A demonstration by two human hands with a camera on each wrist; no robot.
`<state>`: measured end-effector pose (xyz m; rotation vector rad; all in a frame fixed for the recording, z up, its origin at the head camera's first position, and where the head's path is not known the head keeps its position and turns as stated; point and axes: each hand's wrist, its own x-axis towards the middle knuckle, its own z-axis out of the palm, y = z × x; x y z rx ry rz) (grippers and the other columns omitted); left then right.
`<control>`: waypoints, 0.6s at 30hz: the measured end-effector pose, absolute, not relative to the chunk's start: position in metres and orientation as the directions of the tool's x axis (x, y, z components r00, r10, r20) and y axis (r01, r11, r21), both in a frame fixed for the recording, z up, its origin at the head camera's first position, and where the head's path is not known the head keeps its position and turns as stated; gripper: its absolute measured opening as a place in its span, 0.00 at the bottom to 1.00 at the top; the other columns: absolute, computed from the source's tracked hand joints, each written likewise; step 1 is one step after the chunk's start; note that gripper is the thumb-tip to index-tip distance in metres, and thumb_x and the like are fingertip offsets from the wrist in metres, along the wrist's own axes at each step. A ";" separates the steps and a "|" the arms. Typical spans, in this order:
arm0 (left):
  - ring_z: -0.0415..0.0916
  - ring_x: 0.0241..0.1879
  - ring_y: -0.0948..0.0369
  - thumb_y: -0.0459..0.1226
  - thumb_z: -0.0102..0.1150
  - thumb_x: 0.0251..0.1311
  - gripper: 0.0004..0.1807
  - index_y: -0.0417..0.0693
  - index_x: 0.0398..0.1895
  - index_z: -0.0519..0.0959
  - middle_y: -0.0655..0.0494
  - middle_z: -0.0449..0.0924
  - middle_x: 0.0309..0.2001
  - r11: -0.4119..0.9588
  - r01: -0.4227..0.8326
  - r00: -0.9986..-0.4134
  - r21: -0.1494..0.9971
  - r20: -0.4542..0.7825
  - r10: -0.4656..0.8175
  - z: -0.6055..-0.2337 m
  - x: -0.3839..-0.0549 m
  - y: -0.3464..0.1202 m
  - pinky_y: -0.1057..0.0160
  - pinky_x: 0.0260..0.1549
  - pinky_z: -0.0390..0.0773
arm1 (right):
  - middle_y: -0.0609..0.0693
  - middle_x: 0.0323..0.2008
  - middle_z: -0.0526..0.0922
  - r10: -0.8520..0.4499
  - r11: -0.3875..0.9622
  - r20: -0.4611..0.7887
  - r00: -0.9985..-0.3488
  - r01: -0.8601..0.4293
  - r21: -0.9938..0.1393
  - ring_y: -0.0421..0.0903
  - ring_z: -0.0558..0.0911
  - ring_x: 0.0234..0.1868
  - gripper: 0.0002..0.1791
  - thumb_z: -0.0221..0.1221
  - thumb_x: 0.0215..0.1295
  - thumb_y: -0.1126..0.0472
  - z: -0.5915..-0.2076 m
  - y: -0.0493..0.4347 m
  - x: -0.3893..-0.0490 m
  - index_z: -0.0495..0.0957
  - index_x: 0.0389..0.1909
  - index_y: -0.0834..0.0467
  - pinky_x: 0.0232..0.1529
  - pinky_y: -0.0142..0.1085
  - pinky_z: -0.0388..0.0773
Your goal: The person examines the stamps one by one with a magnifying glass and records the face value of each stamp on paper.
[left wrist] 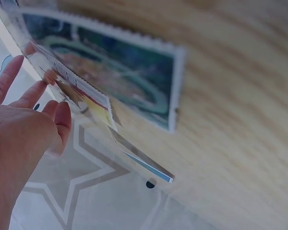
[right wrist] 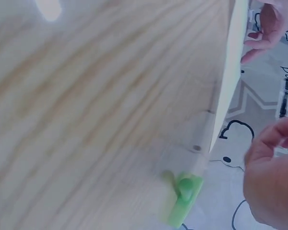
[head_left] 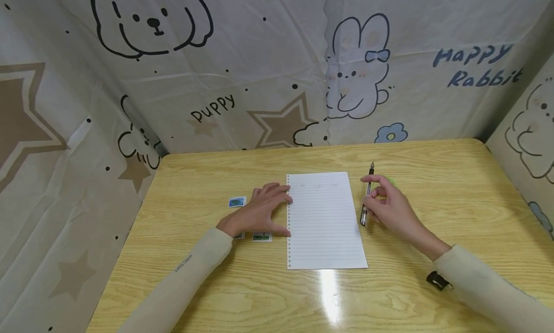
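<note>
One lined sheet [head_left: 324, 227] is lying mid-table [head_left: 242, 299]. Left hand [head_left: 261, 209] is spreading its fingers, tips touching the sheet's 9 o'clock edge, gripping nothing. Right hand [head_left: 389, 205] is pinching a pen [head_left: 368, 190] between thumb and fingers, tip pointing toward 12, just off the sheet's 2 o'clock side. Three stamps [head_left: 237, 202] are lying near the left hand, toward 9 o'clock.

- Black "PUPPY" lettering [head_left: 213, 108] is showing on the back cloth [head_left: 268, 49].
- Blue "Happy Rabbit" lettering [head_left: 472, 55] is standing farther right on that cloth.
- Small dark lettering [head_left: 183, 263] is running along the left sleeve [head_left: 196, 271], too blurred to read.
- Faint marks [head_left: 318, 185] are topping the lined sheet [head_left: 322, 222], illegible.
</note>
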<state>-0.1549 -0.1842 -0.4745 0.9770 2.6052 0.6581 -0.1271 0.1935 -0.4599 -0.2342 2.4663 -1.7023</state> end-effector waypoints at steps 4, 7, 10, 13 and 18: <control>0.44 0.85 0.45 0.60 0.82 0.56 0.44 0.51 0.71 0.76 0.48 0.57 0.85 0.669 0.544 -0.730 0.506 -0.107 0.675 -0.475 -0.155 -0.184 0.35 0.74 0.49 | 0.60 0.42 0.82 -0.172 0.243 0.071 -0.983 -0.112 -0.964 0.49 0.82 0.26 0.26 0.58 0.79 0.69 -0.457 0.192 -0.127 0.69 0.74 0.58 0.22 0.33 0.74; 0.44 0.84 0.45 0.60 0.82 0.57 0.44 0.51 0.71 0.75 0.48 0.57 0.85 0.671 0.543 -0.731 0.505 -0.108 0.674 -0.476 -0.155 -0.184 0.35 0.74 0.49 | 0.57 0.51 0.88 -0.134 0.172 0.138 -0.981 -0.160 -0.972 0.47 0.87 0.34 0.22 0.56 0.80 0.71 -0.455 0.191 -0.126 0.71 0.71 0.59 0.25 0.33 0.77; 0.45 0.84 0.45 0.60 0.82 0.57 0.44 0.52 0.71 0.75 0.48 0.56 0.85 0.671 0.543 -0.731 0.505 -0.108 0.673 -0.477 -0.155 -0.185 0.35 0.74 0.49 | 0.49 0.54 0.90 -0.087 0.140 0.176 -0.981 -0.187 -0.972 0.43 0.89 0.41 0.18 0.56 0.79 0.71 -0.454 0.190 -0.125 0.74 0.66 0.63 0.30 0.31 0.80; 0.45 0.84 0.45 0.60 0.82 0.57 0.44 0.52 0.71 0.75 0.48 0.56 0.85 0.668 0.546 -0.729 0.505 -0.107 0.676 -0.477 -0.155 -0.185 0.34 0.74 0.49 | 0.46 0.51 0.92 -0.046 0.130 0.180 -0.983 -0.184 -0.974 0.40 0.90 0.42 0.15 0.59 0.81 0.68 -0.454 0.190 -0.125 0.75 0.63 0.66 0.32 0.30 0.81; 0.45 0.84 0.45 0.60 0.82 0.57 0.44 0.52 0.71 0.75 0.48 0.56 0.85 0.666 0.546 -0.728 0.508 -0.106 0.678 -0.476 -0.154 -0.186 0.34 0.74 0.49 | 0.49 0.49 0.93 -0.027 0.103 0.171 -0.985 -0.173 -0.980 0.41 0.90 0.38 0.13 0.60 0.83 0.63 -0.455 0.191 -0.126 0.77 0.61 0.64 0.27 0.28 0.78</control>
